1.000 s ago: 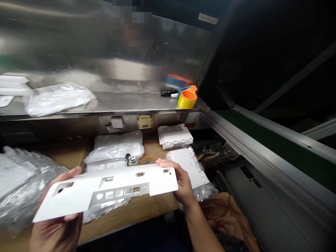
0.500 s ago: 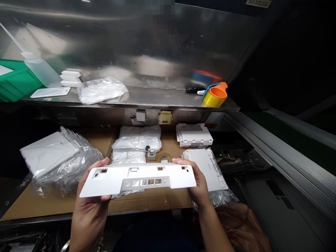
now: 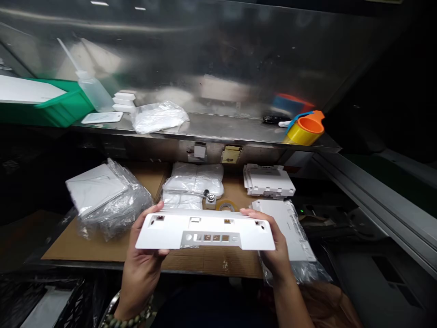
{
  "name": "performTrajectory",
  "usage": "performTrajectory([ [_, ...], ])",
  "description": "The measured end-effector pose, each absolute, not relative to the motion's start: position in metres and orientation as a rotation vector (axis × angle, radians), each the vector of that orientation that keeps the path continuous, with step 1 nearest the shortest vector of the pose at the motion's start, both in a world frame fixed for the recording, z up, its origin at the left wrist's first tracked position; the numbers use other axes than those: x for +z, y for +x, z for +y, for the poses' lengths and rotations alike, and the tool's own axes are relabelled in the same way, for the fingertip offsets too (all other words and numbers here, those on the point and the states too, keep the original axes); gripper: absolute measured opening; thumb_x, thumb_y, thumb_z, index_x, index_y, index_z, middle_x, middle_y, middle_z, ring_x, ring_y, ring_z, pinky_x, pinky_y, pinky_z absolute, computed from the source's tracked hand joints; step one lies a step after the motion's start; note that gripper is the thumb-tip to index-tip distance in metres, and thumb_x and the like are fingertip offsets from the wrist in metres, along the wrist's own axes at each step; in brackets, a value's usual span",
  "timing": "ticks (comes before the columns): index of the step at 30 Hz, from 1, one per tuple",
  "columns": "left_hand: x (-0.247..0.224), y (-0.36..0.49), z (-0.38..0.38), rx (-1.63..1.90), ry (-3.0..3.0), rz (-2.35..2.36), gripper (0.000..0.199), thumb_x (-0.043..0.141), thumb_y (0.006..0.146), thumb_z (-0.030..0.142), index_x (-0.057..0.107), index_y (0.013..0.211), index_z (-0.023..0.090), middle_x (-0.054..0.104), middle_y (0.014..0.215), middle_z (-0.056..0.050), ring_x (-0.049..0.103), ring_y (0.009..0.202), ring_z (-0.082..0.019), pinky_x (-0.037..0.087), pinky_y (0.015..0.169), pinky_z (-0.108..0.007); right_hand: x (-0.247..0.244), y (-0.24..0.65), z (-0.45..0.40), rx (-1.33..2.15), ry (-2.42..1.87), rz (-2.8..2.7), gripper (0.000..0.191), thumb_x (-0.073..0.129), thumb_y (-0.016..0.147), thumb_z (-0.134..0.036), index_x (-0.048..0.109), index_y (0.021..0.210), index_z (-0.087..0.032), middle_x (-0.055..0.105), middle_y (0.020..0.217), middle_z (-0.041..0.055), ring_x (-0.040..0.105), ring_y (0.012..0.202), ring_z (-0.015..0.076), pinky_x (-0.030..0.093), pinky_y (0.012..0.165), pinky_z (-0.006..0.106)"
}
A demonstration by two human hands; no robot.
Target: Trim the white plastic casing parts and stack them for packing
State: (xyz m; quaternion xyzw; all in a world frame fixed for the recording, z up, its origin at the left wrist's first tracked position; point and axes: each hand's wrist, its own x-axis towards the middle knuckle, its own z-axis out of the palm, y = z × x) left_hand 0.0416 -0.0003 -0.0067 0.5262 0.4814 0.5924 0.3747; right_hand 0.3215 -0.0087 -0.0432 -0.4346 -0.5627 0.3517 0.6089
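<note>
A white plastic housing [image 3: 208,223] is held level above the cardboard-covered bench, its edge with a row of ports and slots facing me. My left hand [image 3: 145,255] grips its left end, thumb below and fingers over the top edge. At the right end my right hand [image 3: 273,241] holds it the same way, its thumb hidden behind the housing. Just behind it are a small metal-topped bottle [image 3: 210,201] and a roll of tape [image 3: 226,205]. Further back lie bagged white bundles [image 3: 194,178].
Bagged white panels [image 3: 97,187] lie left. White housings [image 3: 269,180] are stacked at the back right, with another white panel [image 3: 285,228] nearer. The metal shelf [image 3: 221,125] holds a green bin [image 3: 64,107], a squeeze bottle [image 3: 97,93] and a yellow-orange tape holder [image 3: 305,130].
The view has shifted left, so the bench and shelf appear further right. The housing has turned to lie more level, still between both hands.
</note>
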Motion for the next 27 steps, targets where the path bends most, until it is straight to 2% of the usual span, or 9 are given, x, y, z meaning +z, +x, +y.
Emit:
performTrajectory([
  [4,-0.003,0.042,0.002,1.561,1.378,1.175,0.077,0.079,0.077,0.062,0.056,0.142,0.029,0.054,0.154,-0.01,0.042,0.148,-0.033,0.034,0.124,-0.042,-0.044,0.323,-0.006,0.767,-0.957,-1.317,0.029,0.069,0.093,-0.025,0.069,0.121,-0.032,0.071,0.13,0.0072,0.063,0.128,0.0311,0.049,0.112,0.052],
  [9,0.001,0.042,0.006,1.61,1.041,1.001,0.08,0.077,0.064,0.079,0.069,0.128,0.032,0.048,0.16,-0.005,0.027,0.155,-0.037,0.032,0.125,-0.048,-0.043,0.326,-0.001,0.728,-0.856,-1.363,0.027,0.069,0.093,-0.027,0.069,0.12,-0.033,0.071,0.13,0.0076,0.061,0.13,0.0334,0.043,0.115,0.059],
  [14,-0.003,0.039,0.006,1.545,1.093,1.046,0.078,0.084,0.065,0.069,0.068,0.132,0.032,0.043,0.164,-0.007,0.027,0.156,-0.036,0.027,0.127,-0.046,-0.045,0.327,0.003,0.713,-0.866,-1.383,0.029,0.07,0.093,-0.028,0.068,0.121,-0.032,0.07,0.131,0.0082,0.062,0.128,0.0339,0.043,0.114,0.061],
  [16,-0.004,0.035,0.008,1.542,0.995,1.045,0.076,0.084,0.069,0.065,0.064,0.136,0.035,0.04,0.166,-0.004,0.028,0.155,-0.036,0.034,0.125,-0.048,-0.046,0.327,0.003,0.669,-0.858,-1.402,0.028,0.069,0.094,-0.03,0.068,0.122,-0.033,0.071,0.129,0.0072,0.061,0.129,0.0339,0.042,0.115,0.063],
  [18,-0.004,0.03,0.012,1.434,0.731,1.014,0.067,0.076,0.076,0.066,0.066,0.135,0.034,0.052,0.158,-0.006,0.038,0.15,-0.039,0.045,0.117,-0.054,-0.047,0.329,0.001,0.613,-0.83,-1.45,0.029,0.066,0.096,-0.032,0.067,0.125,-0.035,0.07,0.13,0.0059,0.059,0.132,0.0341,0.039,0.117,0.066],
  [20,-0.003,0.023,0.017,1.247,0.423,1.005,0.062,0.066,0.08,0.07,0.073,0.124,0.027,0.073,0.131,-0.012,0.053,0.138,-0.043,0.052,0.108,-0.06,-0.048,0.331,-0.001,0.573,-0.797,-1.531,0.029,0.063,0.099,-0.034,0.066,0.128,-0.036,0.068,0.136,0.0048,0.055,0.137,0.035,0.036,0.118,0.068],
  [23,0.001,0.018,0.021,1.111,0.224,1.006,0.048,0.071,0.077,0.051,0.078,0.112,0.019,0.081,0.101,-0.013,0.064,0.124,-0.044,0.052,0.107,-0.061,-0.048,0.334,-0.003,0.525,-0.836,-1.584,0.028,0.062,0.099,-0.029,0.069,0.125,-0.038,0.053,0.155,0.0012,0.042,0.149,0.0347,0.035,0.12,0.065],
  [25,0.004,0.019,0.019,1.165,0.237,0.919,0.051,0.072,0.073,0.032,0.074,0.123,0.021,0.081,0.107,-0.009,0.066,0.124,-0.041,0.05,0.111,-0.059,-0.048,0.333,-0.002,0.535,-0.938,-1.481,0.039,0.064,0.098,-0.024,0.065,0.132,-0.041,0.04,0.164,-0.0016,0.034,0.153,0.0322,0.034,0.123,0.06],
  [27,0.003,0.02,0.015,1.221,0.27,0.817,0.061,0.069,0.071,0.025,0.068,0.132,0.022,0.079,0.117,-0.008,0.065,0.124,-0.038,0.049,0.112,-0.057,-0.048,0.332,-0.004,0.65,-1.077,-1.3,0.052,0.064,0.099,-0.027,0.053,0.147,-0.042,0.04,0.165,0.0004,0.04,0.151,0.0293,0.038,0.123,0.055],
])
